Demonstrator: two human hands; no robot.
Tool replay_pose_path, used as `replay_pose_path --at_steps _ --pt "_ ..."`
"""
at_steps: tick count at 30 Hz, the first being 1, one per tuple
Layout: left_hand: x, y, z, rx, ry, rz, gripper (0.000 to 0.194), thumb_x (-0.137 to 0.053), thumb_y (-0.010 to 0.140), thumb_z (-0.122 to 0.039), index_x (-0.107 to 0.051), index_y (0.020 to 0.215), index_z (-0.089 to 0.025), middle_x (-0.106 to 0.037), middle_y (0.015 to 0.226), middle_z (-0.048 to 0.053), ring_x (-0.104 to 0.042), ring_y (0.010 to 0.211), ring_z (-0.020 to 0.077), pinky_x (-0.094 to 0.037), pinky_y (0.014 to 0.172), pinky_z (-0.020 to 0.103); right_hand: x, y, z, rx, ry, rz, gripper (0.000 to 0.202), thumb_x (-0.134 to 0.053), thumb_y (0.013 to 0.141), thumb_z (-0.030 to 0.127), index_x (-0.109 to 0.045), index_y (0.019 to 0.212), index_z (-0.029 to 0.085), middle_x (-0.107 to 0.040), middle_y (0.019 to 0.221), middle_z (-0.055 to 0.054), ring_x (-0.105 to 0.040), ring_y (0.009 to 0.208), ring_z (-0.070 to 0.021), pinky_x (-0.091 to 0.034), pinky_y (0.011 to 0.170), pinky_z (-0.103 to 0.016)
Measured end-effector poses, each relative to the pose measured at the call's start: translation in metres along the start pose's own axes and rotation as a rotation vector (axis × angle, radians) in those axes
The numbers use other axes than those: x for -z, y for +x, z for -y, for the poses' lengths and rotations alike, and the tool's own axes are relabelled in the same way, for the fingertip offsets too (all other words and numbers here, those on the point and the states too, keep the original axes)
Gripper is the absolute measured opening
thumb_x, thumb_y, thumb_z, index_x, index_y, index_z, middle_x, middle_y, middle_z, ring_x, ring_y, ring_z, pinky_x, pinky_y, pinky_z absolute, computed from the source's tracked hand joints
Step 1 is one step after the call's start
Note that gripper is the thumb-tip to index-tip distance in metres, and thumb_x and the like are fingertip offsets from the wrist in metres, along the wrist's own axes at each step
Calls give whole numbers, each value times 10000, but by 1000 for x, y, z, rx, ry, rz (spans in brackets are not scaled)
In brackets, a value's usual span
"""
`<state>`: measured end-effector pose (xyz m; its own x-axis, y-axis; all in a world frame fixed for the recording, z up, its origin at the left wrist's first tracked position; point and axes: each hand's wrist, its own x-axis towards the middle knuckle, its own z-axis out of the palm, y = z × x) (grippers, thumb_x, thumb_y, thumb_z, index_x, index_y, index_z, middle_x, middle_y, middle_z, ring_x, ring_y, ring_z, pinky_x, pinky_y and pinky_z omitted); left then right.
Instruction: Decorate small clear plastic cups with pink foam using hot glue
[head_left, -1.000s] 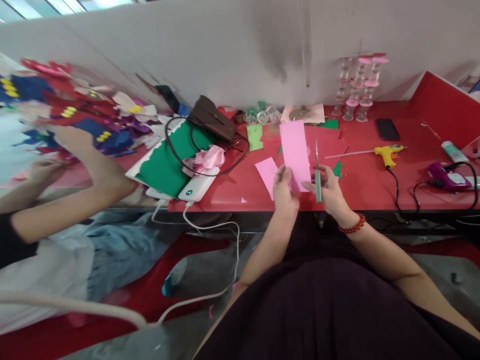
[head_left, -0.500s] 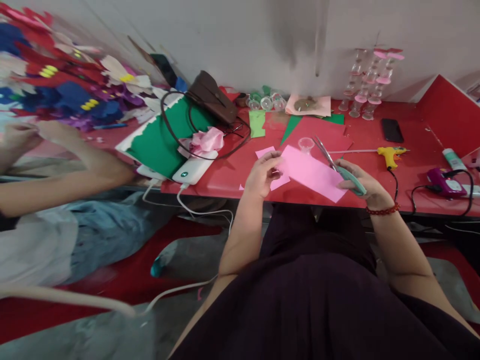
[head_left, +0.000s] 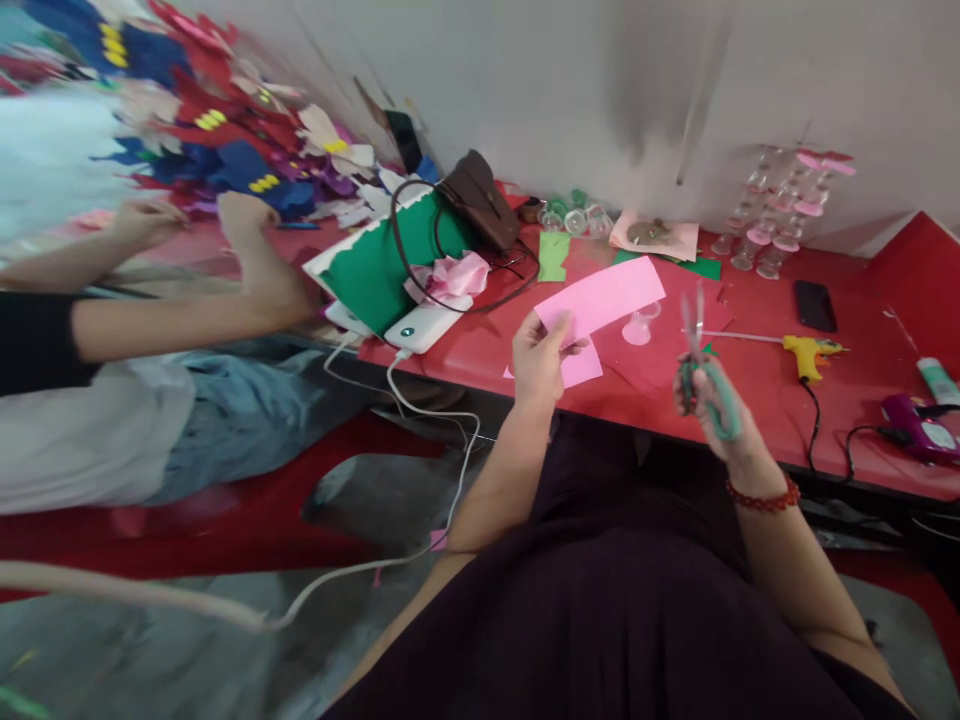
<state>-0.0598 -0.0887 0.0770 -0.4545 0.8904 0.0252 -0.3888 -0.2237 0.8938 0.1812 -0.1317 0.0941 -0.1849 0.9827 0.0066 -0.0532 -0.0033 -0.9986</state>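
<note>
Red table beneath blurred scissors

No words, brands or numbers can be read. Just left of the frame's middle, the white power bank bears a dark round mark near its lower left end; the light shape inside is too small to make out. At the right edge, any print on the green-and-white tube is illegible, and below it the purple box has a pale patch, too blurred to read.
</note>
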Motion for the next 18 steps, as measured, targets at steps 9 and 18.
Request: replay_pose_path --at_steps 9,18 --pt "-9 -29 -10 -1 -56 123 286 -901 772 -387 -716 937 -244 -719 850 -19 -627 611 77 -541 611 266 -37 -13 -10 -111 -25 278 600 -812 768 709 -585 1114 274 -501 817 34 -419 657 -129 -394 585 -289" --pt "-8 -37 -3 40 -59 142 349 -914 757 -396 -704 990 -243 -718 823 -23 -650 623 90 -545 598 260 -36 -9 -8 -106 50 267 573 -863 721 629 -605 1100 285 -527 775 42 -410 626 -114 -371 543 -254"
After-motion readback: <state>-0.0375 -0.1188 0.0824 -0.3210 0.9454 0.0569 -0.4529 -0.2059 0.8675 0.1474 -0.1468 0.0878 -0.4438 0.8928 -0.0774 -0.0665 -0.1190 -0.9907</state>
